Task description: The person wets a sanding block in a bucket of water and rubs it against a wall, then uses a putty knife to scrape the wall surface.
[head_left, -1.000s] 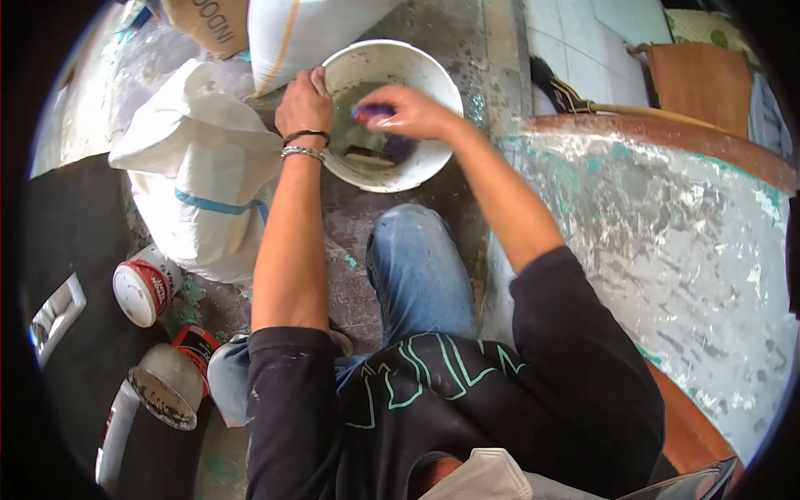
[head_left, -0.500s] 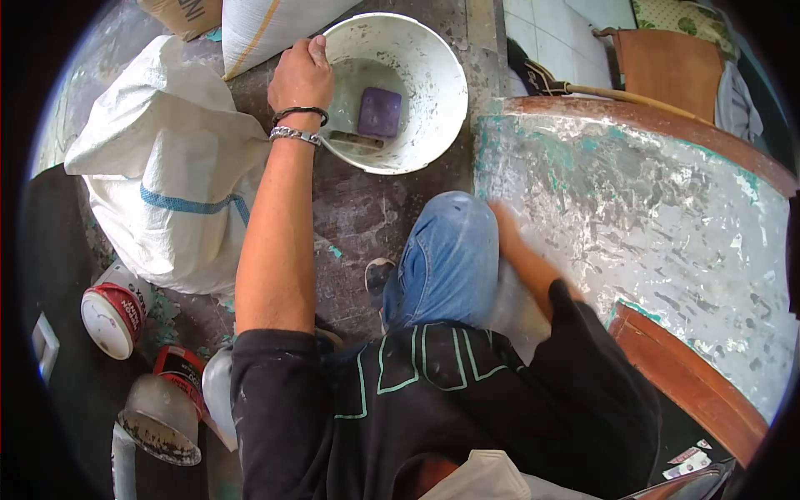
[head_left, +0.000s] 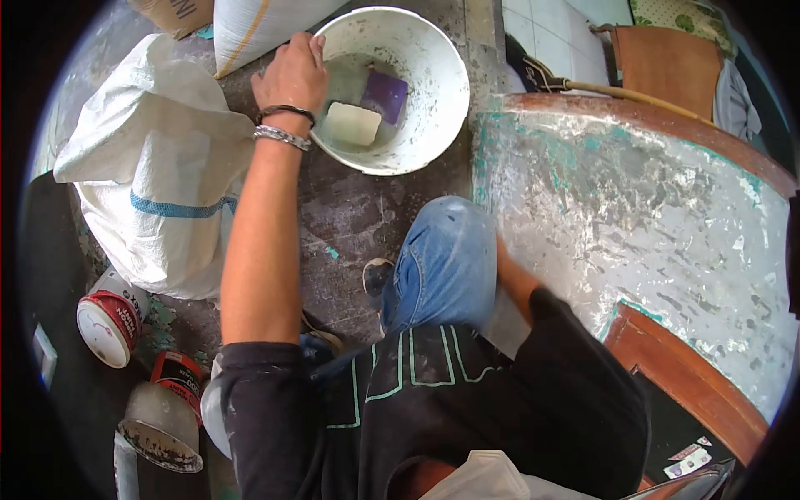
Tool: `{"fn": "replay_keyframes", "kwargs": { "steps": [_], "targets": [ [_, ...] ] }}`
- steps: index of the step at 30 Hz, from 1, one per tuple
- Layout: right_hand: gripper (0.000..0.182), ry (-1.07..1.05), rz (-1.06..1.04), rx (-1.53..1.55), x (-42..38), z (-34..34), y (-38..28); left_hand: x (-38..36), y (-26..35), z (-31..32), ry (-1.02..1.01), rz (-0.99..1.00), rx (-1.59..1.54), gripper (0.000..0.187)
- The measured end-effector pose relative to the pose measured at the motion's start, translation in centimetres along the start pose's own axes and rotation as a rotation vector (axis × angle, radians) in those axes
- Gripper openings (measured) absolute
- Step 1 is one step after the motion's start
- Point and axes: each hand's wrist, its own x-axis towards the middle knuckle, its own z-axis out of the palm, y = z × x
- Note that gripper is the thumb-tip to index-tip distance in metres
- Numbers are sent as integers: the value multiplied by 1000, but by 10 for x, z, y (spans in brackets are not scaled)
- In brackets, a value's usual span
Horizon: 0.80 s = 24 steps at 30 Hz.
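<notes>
My left hand is closed over the near-left rim of a white bucket, its thumb on the edge. Cloudy liquid lies in the bottom of the bucket. In it are a purple rectangular block and a pale cream block, side by side. My right forearm reaches down beside my jeans knee. The knee hides my right hand, so its fingers and anything in them do not show.
A white woven sack stands on the left, with another sack behind the bucket. Paint cans and a stained metal pot lie at lower left. A curved, scraped grey surface with wooden edging fills the right.
The pale block now shows its broad face; earlier a narrow brownish piece was visible there. The purple block has shifted slightly up and tilted. My right arm has drawn behind the knee.
</notes>
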Motion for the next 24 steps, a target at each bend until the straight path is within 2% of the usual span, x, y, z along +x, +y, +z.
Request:
{"fn": "replay_keyframes", "kwargs": {
  "steps": [4,5,6,7,8,10,11,12,13,16,17,20,21,24],
  "targets": [
    [35,115,-329,-269,21,44,39,-4,8,6,45,-51,-11,40],
    [32,465,-231,-390,55,0,35,-3,5,5,58,-40,3,40],
    [30,537,-237,-370,98,-37,46,-3,3,5,65,-27,23,40],
    [25,475,-144,-360,110,-110,22,-3,4,5,80,-24,27,41],
    [25,467,-133,-343,109,-113,22,-5,3,6,64,-12,37,41],
    [25,708,-239,-499,102,-113,25,-3,1,4,87,-11,39,40],
    [25,751,-206,-493,76,-78,23,-3,0,3,87,-10,49,39],
    [26,791,-173,-485,35,-12,22,-2,1,1,86,-1,53,39],
    [37,151,-36,-189,6,44,24,-3,2,0,81,-2,47,39],
    [49,-19,-348,-792,-83,69,-6,-2,3,4,93,22,34,38],
    [46,-3,-230,-629,-68,64,-1,-1,4,5,92,11,38,37],
    [37,39,109,-118,-4,-15,6,0,-4,5,86,22,47,38],
    [37,639,-153,-554,20,-49,25,-1,-6,5,66,-12,51,38],
    [37,670,-57,-575,3,-94,9,1,2,2,39,-14,43,39]
  ]
}}
